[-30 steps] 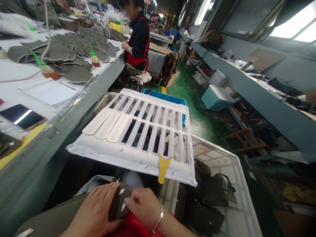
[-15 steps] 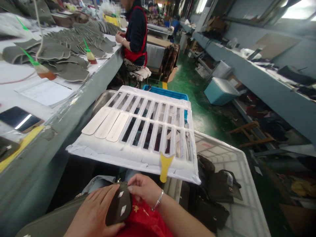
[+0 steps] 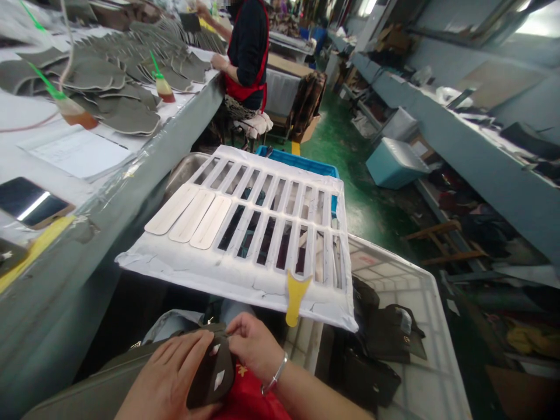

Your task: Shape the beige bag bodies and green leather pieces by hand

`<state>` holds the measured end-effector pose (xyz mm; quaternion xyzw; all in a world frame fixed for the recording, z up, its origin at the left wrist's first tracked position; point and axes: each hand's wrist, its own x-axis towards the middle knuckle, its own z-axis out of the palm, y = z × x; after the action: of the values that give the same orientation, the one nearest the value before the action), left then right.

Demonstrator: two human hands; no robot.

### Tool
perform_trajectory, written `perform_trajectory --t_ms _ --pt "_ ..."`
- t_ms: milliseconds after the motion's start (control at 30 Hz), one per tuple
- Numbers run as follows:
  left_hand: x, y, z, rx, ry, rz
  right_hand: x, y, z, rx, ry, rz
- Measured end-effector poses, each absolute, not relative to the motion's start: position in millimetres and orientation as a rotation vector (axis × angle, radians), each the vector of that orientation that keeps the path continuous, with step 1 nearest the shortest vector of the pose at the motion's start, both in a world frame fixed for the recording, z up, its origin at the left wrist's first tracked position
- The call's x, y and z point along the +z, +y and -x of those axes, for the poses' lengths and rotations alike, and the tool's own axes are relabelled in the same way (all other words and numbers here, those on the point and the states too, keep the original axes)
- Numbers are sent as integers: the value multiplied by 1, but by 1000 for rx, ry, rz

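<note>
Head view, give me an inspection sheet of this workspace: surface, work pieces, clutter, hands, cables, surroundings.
Surface: white slotted board, three pale strips on its left.
Work pieces: dark olive piece with two white patches.
Clutter: yellow scraper over the board's near edge; phone and paper on the table.
Hands: left hand holds the piece; right hand pinches at its edge.
Cables: pale cord near a green-tipped bottle.
Surroundings: co-worker in red apron beyond; white crate of dark items at right.
</note>
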<state>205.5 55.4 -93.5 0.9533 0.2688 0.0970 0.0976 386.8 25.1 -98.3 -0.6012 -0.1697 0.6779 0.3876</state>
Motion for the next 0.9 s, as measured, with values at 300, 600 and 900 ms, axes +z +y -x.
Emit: perform_trajectory --t_ms 300,600,900 --pt "-88 45 -210 185 928 -2727 -105 6 -400 1609 -689 1482" --pt "-76 45 -218 70 1005 -2540 -88 -12 -398 1414 -1014 1701" --pt "-75 44 -218 21 1017 -2490 -80 -6 -393 1292 -1191 1897"
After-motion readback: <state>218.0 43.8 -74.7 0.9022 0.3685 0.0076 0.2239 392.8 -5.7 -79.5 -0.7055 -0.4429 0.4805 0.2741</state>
